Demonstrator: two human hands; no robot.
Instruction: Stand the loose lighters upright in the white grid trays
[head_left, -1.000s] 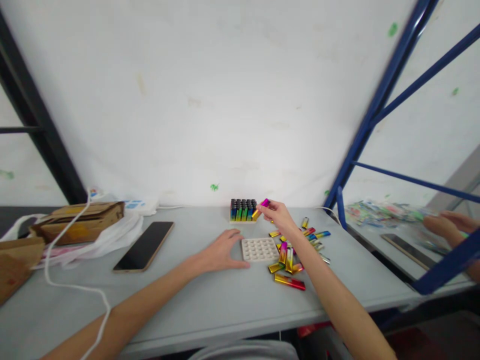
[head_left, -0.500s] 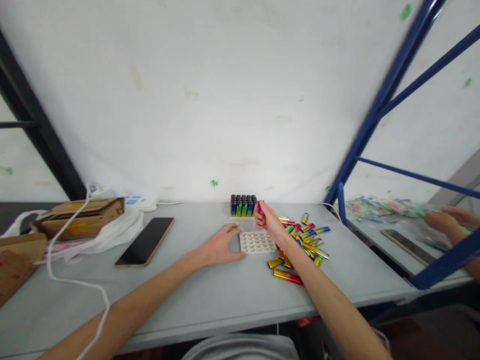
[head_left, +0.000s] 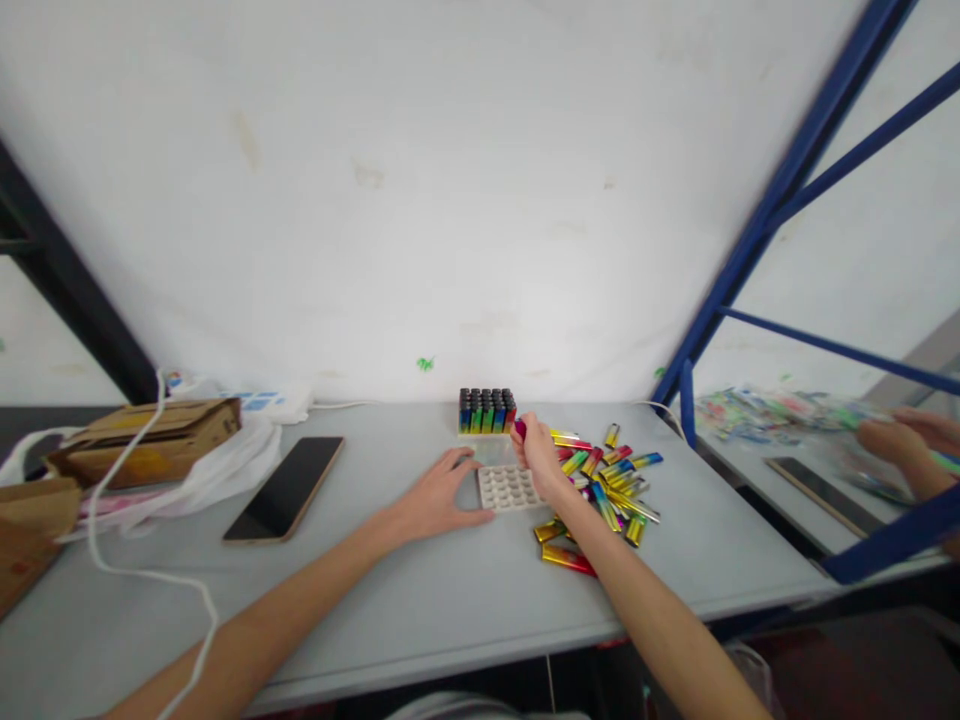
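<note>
A white tray [head_left: 511, 488] with rows of round sockets lies flat on the table between my hands. My left hand [head_left: 439, 495] rests at its left end, thumb and fingers spread around the near and far corners. My right hand [head_left: 538, 455] is closed on a shiny purple-red lighter casing [head_left: 520, 428], held above the tray's far right part; most of the casing is hidden by the fingers. To the right, partly behind my right forearm, lies a loose pile of metallic lighter casings [head_left: 619, 480] in gold, red, green and blue. Behind the tray, black-topped lighters [head_left: 487, 412] stand upright in rows.
A phone [head_left: 285, 490] lies left of my left hand. Farther left are a cardboard box [head_left: 150, 440], a plastic bag [head_left: 255, 450] and a white cable [head_left: 150, 575]. A blue metal frame [head_left: 720, 290] stands right; beyond it another person's hands [head_left: 911, 445] work near plastic packets [head_left: 780, 412].
My right hand has come slightly down and nearer the tray with the purple-red casing. My left hand stays at the tray's left end. The view has shifted a little.
</note>
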